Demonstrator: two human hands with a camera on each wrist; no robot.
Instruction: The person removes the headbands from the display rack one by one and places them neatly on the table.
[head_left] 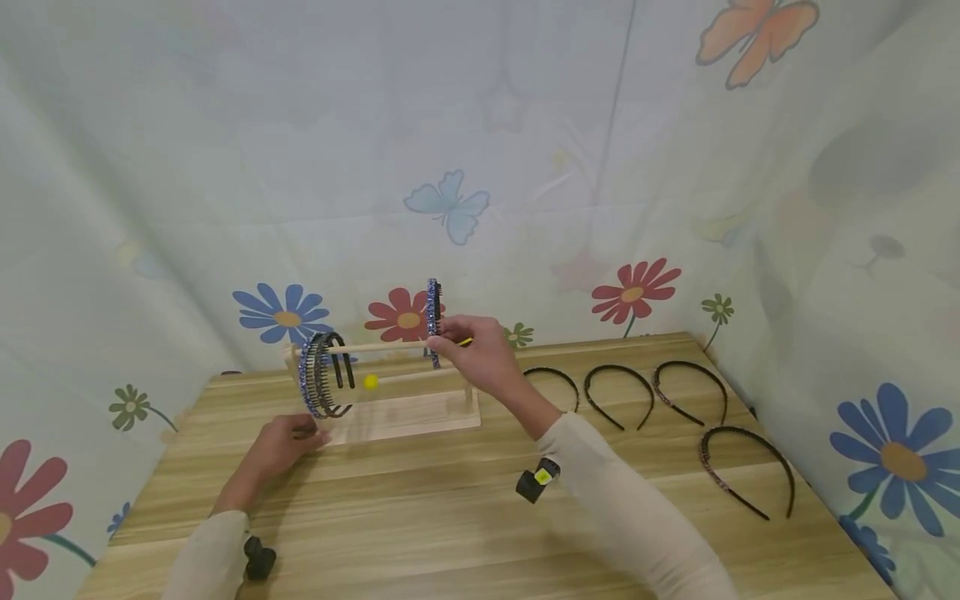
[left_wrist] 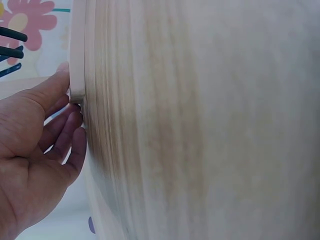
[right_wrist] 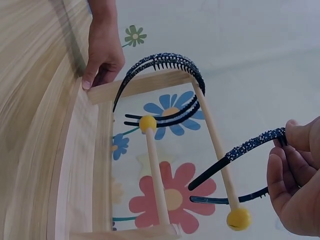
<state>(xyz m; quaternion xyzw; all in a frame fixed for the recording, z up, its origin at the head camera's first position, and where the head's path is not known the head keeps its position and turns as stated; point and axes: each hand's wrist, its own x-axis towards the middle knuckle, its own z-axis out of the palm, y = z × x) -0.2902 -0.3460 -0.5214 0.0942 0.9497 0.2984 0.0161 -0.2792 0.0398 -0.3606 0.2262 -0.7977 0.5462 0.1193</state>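
My right hand (head_left: 483, 354) pinches a dark toothed headband (right_wrist: 256, 144) studded with blue sparkling stones. Its two ends straddle the upper rod (right_wrist: 215, 135) of a wooden headband stand (head_left: 420, 419), near the rod's yellow ball tip (right_wrist: 238, 219). At the far left of that rod hang sparkly toothed headbands (head_left: 309, 379), bunched against the upright. My left hand (head_left: 281, 450) grips the left end of the stand's base, with the thumb (left_wrist: 50, 90) on one face of the board and the fingers curled by its edge. A lower rod ends in another yellow ball (right_wrist: 148, 123).
Several dark headbands lie spread on the right of the wooden table (head_left: 420, 525), the nearest headband (head_left: 708, 471) close to the right edge. Behind the table hangs a flower and butterfly patterned cloth (head_left: 525, 250).
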